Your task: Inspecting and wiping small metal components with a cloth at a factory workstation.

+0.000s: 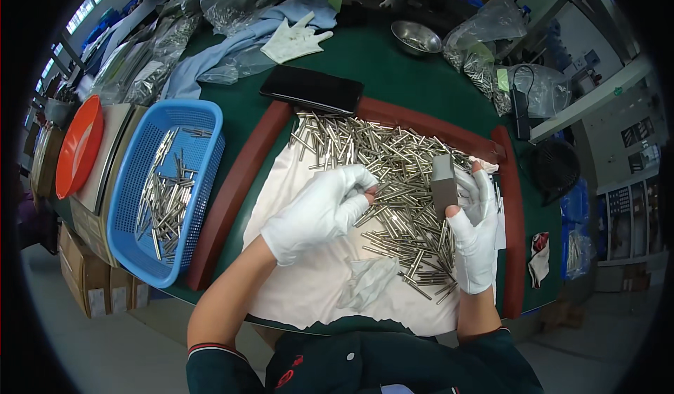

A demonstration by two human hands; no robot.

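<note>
Many slim metal pins lie in a loose heap on a pale cloth. My left hand, in a white glove with bare fingertips, hovers at the left side of the heap. Its thumb and fingers are pinched together; what lies between them, if anything, is too small to make out. My right hand, gloved the same way, holds a grey rectangular block upright between thumb and fingers at the heap's right side. A crumpled whitish cloth lies in front of the pins.
Reddish-brown bars frame the cloth at left, back and right. On the left stands a blue plastic basket with more pins inside, beside an orange tray. A black phone, a white glove and a metal bowl lie behind.
</note>
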